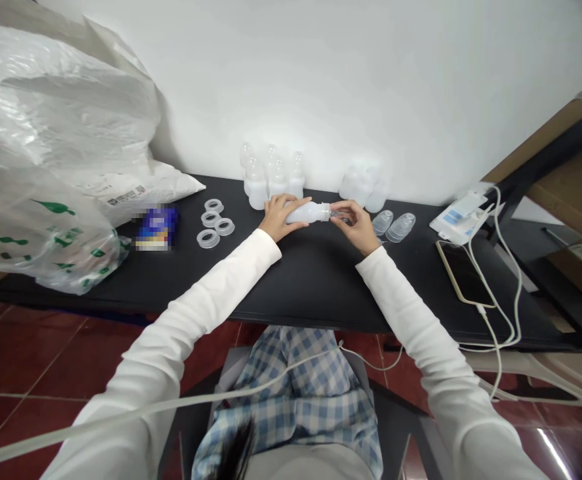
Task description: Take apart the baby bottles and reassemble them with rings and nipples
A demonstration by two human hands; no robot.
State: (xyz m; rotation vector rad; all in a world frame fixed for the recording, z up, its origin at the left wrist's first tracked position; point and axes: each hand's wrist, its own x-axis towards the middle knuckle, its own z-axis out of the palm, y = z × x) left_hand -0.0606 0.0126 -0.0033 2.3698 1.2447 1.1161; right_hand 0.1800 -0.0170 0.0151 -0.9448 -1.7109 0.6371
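Note:
A white translucent baby bottle (303, 212) lies on its side just above the black table, its neck pointing right. My left hand (281, 217) is wrapped round the bottle's body. At the open neck end, my right hand (357, 227) pinches a small clear piece (339, 215) that looks like a bottle nipple; the fingers hide part of it. Two clear domed caps (401, 227) rest on the table just right of my right hand. Behind my left hand stand several bottles with domed caps (257, 185). White collar rings (211, 219) lie to the left.
More white bottles or parts (363, 185), blurred, stand by the wall. Plastic bags (61, 120) and a blue packet (157, 227) occupy the left side. A phone (465, 275) with a charging cable, and a white packet (458, 217), are at the right. Another cable crosses my lap.

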